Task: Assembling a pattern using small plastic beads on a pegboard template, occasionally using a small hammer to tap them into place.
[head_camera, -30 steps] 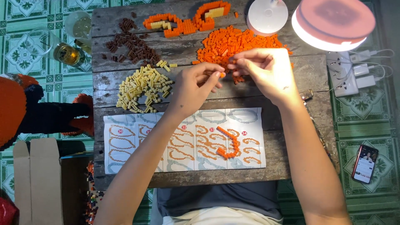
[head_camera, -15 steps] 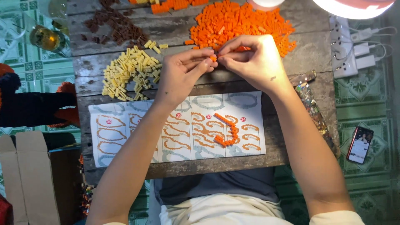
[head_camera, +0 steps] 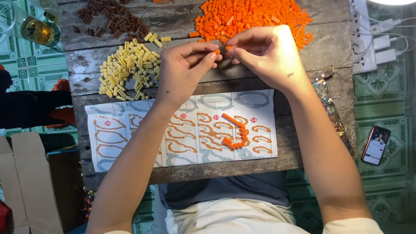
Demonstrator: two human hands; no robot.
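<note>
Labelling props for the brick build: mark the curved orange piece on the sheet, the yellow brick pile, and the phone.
curved orange piece point(head_camera: 236, 132), head view, middle of its curve.
yellow brick pile point(head_camera: 125, 69), head view, centre of the heap.
phone point(head_camera: 375, 145), head view, middle of its screen.

— What lies on the tabletop?
— An instruction sheet at the near edge, with a curved brick piece on it. Behind the sheet sit three brick piles.
— And on the right?
— A phone on the floor.

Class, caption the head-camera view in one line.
Both hands, left hand and right hand, pinch small orange bricks above an instruction sheet.
</note>
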